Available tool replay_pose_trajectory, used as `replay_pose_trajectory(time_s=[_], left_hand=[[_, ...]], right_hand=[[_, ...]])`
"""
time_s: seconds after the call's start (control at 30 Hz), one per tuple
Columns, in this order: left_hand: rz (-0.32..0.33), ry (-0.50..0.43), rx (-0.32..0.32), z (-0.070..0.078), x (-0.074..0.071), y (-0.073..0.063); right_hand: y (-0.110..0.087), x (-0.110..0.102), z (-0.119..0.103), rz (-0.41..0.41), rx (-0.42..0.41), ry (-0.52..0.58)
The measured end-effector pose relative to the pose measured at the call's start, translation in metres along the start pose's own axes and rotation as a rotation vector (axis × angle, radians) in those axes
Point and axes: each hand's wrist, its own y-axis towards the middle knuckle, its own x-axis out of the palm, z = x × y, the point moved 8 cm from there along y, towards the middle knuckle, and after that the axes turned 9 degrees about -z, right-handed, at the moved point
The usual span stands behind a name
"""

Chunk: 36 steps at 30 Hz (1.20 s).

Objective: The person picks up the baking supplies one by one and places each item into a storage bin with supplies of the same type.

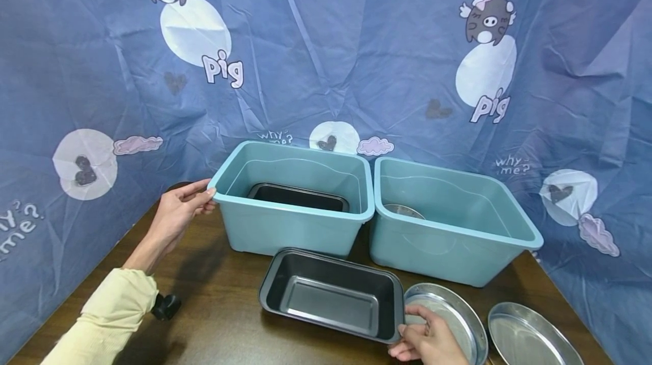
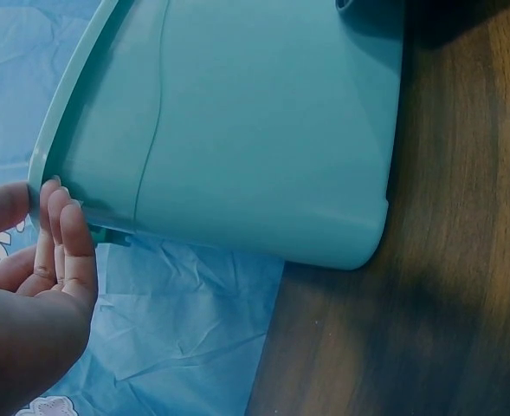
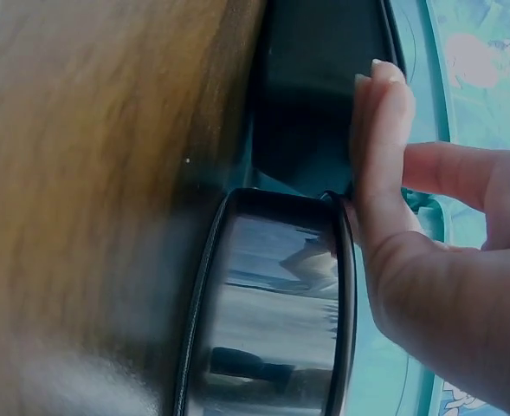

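My left hand [image 1: 175, 215] pinches the near left corner of the left teal bin's rim [image 1: 290, 232], thumb on one side and fingers on the other. The left wrist view shows that hand [image 2: 51, 277] on the bin's edge [image 2: 255, 130]. A dark rectangular loaf pan [image 1: 328, 303] lies in front of this bin, its hollow facing up. My right hand [image 1: 428, 336] grips the loaf pan's right end by the rim, thumb uppermost. Whether the pan touches the table cannot be told. Inside the left bin is another dark loaf pan [image 1: 300, 198].
A second teal bin [image 1: 433, 252] stands to the right, holding a round metal pan [image 1: 404, 211]. Two shallow round metal pans [image 1: 453, 320] [image 1: 530, 336] lie on the wooden table [image 1: 214, 320] at right. Blue printed cloth [image 1: 326, 42] hangs behind.
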Motion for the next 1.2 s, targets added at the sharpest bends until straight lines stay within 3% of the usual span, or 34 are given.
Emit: replay_pose_trajectory(time_s=[0.37,0.7,0.97,1.2], left_hand=[[-0.002,-0.028,-0.004,-0.002,0.0,0.0],[-0.004,-0.031,-0.007,-0.002,0.0,0.0],[-0.005,-0.027,-0.016,-0.002,-0.001,-0.001],[-0.01,-0.035,-0.017,-0.003,0.0,0.0]], right_hand=[[-0.003,-0.006,-0.008,0.127,-0.023,-0.031],[-0.007,-0.009,-0.012,0.166,-0.046,0.008],[-0.007,-0.009,-0.015,0.123,-0.113,0.032],[-0.009,-0.012,-0.016,0.163,-0.121,0.056]])
